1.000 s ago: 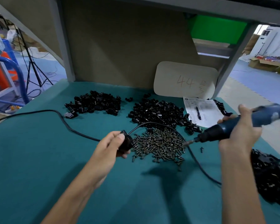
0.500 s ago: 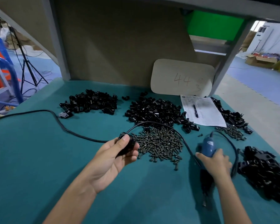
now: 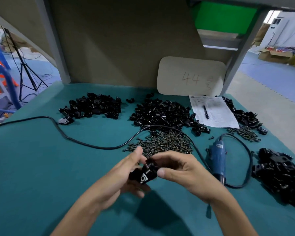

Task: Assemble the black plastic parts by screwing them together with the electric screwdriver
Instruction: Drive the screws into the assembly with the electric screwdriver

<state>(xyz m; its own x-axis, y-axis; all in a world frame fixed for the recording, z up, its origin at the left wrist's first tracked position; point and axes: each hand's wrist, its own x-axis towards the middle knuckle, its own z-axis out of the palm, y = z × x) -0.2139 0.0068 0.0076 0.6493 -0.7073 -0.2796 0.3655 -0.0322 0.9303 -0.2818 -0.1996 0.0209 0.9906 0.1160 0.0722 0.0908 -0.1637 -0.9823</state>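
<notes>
Both my hands hold one black plastic assembly point(image 3: 146, 172) above the teal table point(image 3: 41, 167), near its front middle. My left hand point(image 3: 124, 178) grips it from the left and below. My right hand point(image 3: 179, 169) pinches its right side with thumb and curled fingers. The blue electric screwdriver point(image 3: 217, 158) lies on the table to the right of my hands, held by neither hand, its black cord point(image 3: 92, 146) looping off to the left. A pile of dark screws point(image 3: 165, 143) lies just behind my hands.
Piles of black plastic parts lie at the back left point(image 3: 92, 107), the back middle point(image 3: 162, 114), the far right back point(image 3: 243, 116) and the right edge point(image 3: 279, 174). A paper sheet with a pen point(image 3: 213, 113) and a small screw pile point(image 3: 243, 133) sit at the right. A "44" card point(image 3: 191, 75) leans on the back panel.
My right hand set the screwdriver down on the table and came left to the black part. My left hand brought the part nearer to me.
</notes>
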